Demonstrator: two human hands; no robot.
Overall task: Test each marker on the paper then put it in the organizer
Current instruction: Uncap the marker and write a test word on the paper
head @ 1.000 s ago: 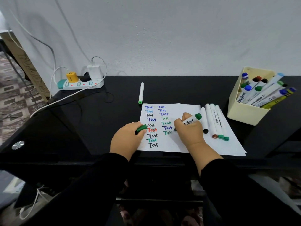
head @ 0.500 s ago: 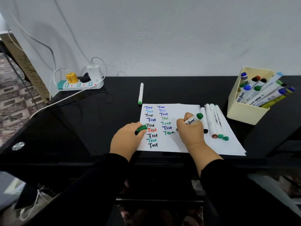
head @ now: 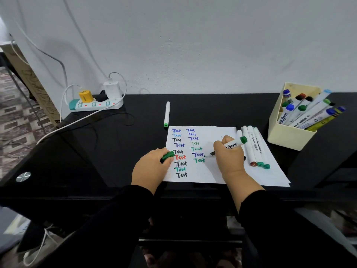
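Observation:
A white paper (head: 216, 171) lies on the black desk, covered with two columns of coloured "Test" words. My right hand (head: 229, 157) grips a white whiteboard marker (head: 232, 145) with a green end, its dark tip just right of the lowest green "Test". My left hand (head: 152, 169) rests on the paper's left edge and holds the green cap (head: 167, 156). Several capped markers (head: 254, 147) lie side by side on the paper's right part. Another white marker (head: 167, 113) lies on the desk beyond the paper. A cream organizer (head: 287, 132) at the right holds several markers.
A power strip (head: 96, 105) with plugs and white cables sits at the back left of the desk against the wall. The desk's front edge runs just below the paper. A cardboard box (head: 29, 74) leans at the far left.
The marker tip in my right hand has shifted slightly to the right, past the end of the last green "Test". My left hand has stayed put with the cap.

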